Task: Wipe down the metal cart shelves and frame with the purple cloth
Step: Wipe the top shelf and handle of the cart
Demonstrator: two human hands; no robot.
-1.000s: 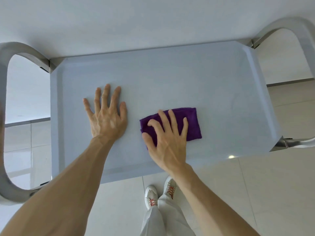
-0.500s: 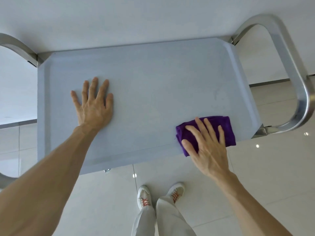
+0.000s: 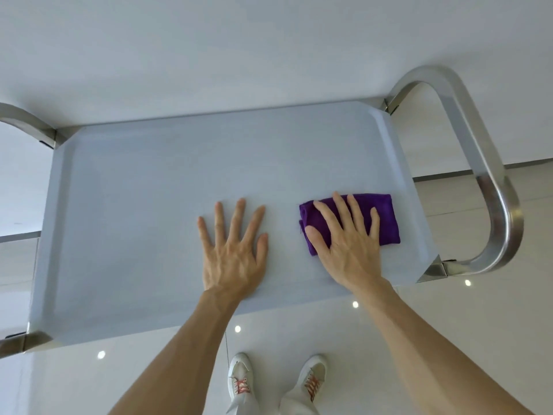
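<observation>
The cart's top shelf (image 3: 143, 205) is a pale grey metal tray with a raised rim, seen from above. A folded purple cloth (image 3: 386, 214) lies flat near the shelf's right end. My right hand (image 3: 347, 244) presses down on the cloth with fingers spread, covering its left half. My left hand (image 3: 233, 250) rests flat on the bare shelf just left of the cloth, fingers apart, holding nothing. A shiny curved frame handle (image 3: 490, 187) loops out from the right end, and part of another frame loop (image 3: 27, 121) shows at the left.
A white wall rises right behind the cart's far edge. Glossy pale floor tiles (image 3: 449, 339) lie below and to the right. My white shoes with red laces (image 3: 242, 381) stand close to the cart's near edge.
My right hand has slid the cloth up from the near right corner, farther from the front edge. My left hand has shifted right across the shelf to sit beside the cloth.
</observation>
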